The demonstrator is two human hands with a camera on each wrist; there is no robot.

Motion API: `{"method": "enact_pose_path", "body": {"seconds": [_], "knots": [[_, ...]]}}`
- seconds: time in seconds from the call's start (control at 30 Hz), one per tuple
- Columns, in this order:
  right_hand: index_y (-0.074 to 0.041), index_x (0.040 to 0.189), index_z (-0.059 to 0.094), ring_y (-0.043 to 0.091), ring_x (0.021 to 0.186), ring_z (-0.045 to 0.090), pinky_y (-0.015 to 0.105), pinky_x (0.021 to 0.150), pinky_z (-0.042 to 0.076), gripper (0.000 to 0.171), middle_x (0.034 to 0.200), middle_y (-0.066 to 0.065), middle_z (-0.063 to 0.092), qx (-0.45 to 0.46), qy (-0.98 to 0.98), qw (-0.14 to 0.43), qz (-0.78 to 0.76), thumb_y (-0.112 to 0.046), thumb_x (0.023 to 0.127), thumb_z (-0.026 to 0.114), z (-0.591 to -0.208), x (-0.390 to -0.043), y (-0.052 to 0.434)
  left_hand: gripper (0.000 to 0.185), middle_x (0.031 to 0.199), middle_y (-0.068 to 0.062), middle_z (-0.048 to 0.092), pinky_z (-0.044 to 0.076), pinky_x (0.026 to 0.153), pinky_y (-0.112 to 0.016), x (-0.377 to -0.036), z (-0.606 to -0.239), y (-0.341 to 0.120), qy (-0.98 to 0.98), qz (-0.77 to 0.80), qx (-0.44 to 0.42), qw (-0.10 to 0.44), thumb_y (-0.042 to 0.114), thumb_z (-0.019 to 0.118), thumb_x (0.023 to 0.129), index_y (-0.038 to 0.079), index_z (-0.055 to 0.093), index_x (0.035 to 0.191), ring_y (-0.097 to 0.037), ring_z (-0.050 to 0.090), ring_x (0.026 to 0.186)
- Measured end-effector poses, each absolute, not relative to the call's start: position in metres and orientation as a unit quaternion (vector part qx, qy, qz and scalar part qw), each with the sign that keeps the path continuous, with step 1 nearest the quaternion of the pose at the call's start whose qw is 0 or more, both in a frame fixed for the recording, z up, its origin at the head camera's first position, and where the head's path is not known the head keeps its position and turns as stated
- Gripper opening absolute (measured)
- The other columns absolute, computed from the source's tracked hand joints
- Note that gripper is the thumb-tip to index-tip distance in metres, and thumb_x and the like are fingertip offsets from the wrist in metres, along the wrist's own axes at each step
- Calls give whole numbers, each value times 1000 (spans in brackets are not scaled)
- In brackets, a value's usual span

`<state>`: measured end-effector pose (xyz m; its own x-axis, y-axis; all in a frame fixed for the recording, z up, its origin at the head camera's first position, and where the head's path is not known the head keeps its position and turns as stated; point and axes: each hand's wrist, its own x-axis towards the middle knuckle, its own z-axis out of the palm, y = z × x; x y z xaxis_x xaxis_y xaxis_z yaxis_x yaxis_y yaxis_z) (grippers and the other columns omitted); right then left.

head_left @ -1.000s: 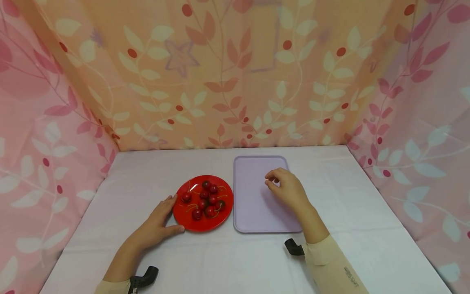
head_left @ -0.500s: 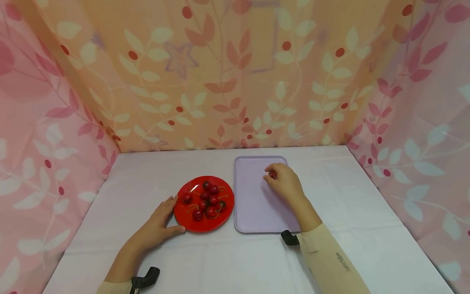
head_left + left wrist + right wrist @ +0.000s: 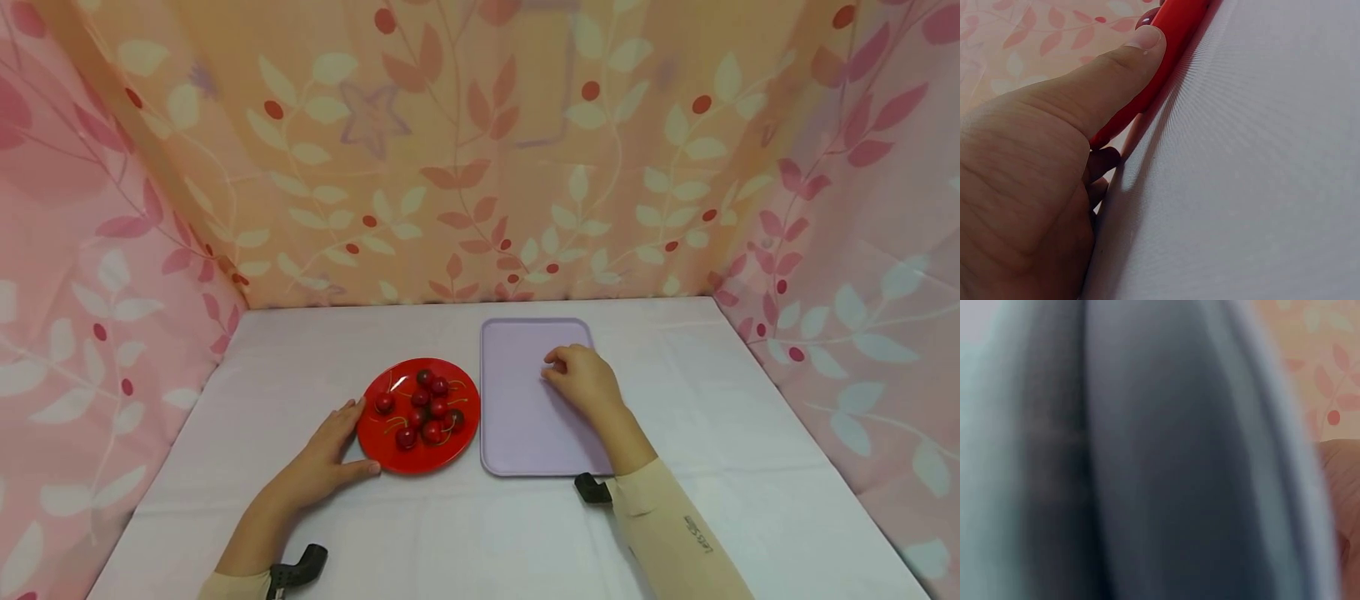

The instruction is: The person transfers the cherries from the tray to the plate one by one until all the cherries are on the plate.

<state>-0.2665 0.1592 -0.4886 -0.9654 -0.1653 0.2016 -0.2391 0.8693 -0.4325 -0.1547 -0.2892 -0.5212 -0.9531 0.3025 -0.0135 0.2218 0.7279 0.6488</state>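
The plate [image 3: 418, 415] is sitting near the middle of the desk [image 3: 750, 467], a little toward the left edge, and it is carrying a cluster of cherries [image 3: 424, 407] with their stems lying across it. The left hand [image 3: 324, 462] is resting on the desk at the plate's left rim, fingers straight, with the thumb lying along the near rim; in the left wrist view the thumb [image 3: 1100, 81] is pressing against the plate's red edge [image 3: 1147, 75]. Just beside the plate on the right, the tray [image 3: 517, 400] is lying with its long sides running toward the back edge of the desk. The right hand [image 3: 583, 379] is hovering or resting over the tray's far right part, fingers curled down toward the surface; what, if anything, they are pinching is hidden, so I cannot tell whether this hand is gripping something. The right wrist view is showing only a dark blur. A patterned curtain [image 3: 480, 150] is hanging around the back and both sides of the desk.
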Motion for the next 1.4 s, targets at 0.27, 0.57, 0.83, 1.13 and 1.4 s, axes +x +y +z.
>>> {"method": "enact_pose_path", "body": {"seconds": [0.27, 0.57, 0.83, 1.13, 1.4], "knots": [[-16, 107, 80, 23, 88, 68, 46, 79, 56, 24, 93, 3, 71, 103, -967, 82, 216, -28, 87, 80, -487, -258, 167, 109, 169, -16, 25, 15, 121, -70, -154, -520, -289, 928, 340, 140, 62, 54, 82, 81, 15, 24, 164, -43, 11, 156], [-14, 98, 77, 24, 90, 69, 47, 79, 55, 11, 96, 4, 76, 63, -959, 102, 256, -16, 88, 78, -490, -255, 175, 109, 168, -17, 25, 15, 120, -71, -154, -520, -289, 929, 337, 138, 61, 55, 81, 81, 17, 24, 165, -44, 11, 156], [-14, 98, 76, 21, 84, 68, 45, 76, 55, 10, 89, 1, 75, 59, -951, 118, 278, -15, 89, 73, -491, -252, 178, 108, 168, -17, 25, 16, 120, -72, -153, -521, -289, 929, 338, 140, 60, 56, 81, 81, 17, 24, 164, -45, 12, 156], [-18, 96, 78, 18, 79, 62, 37, 72, 49, 6, 86, -1, 71, 65, -946, 123, 294, -21, 92, 75, -491, -252, 182, 108, 168, -17, 25, 15, 120, -71, -153, -520, -288, 928, 340, 140, 60, 54, 82, 81, 17, 24, 165, -45, 11, 156], [-17, 98, 78, 18, 78, 59, 34, 71, 48, 6, 88, 1, 71, 82, -930, 135, 331, -19, 92, 77, -489, -249, 183, 109, 168, -16, 25, 15, 120, -71, -154, -521, -289, 928, 338, 145, 58, 55, 81, 81, 17, 24, 165, -44, 11, 156]]}}
